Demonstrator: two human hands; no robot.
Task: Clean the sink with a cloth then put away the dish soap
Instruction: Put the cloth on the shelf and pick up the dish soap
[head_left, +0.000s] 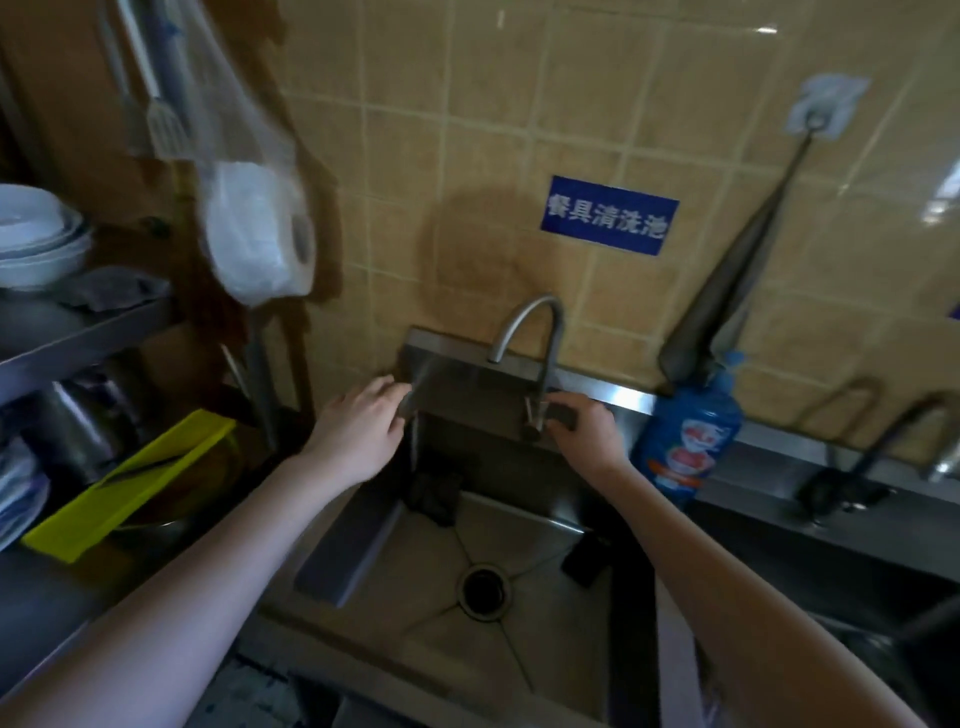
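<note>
Right hand (582, 434) grips a dark cloth (563, 415) at the faucet (540, 358) base, on the sink (545, 623) back rim. Left hand (358, 431) reaches to the back-left rim; blurred, so I cannot tell its grip. Dish soap (685, 441) stands upright just beside my right hand.

Blue dish soap bottle (688, 441) (red-and-white label), yellow tray (130, 483), blue sign (609, 215), beige tiles (675, 104).
</note>
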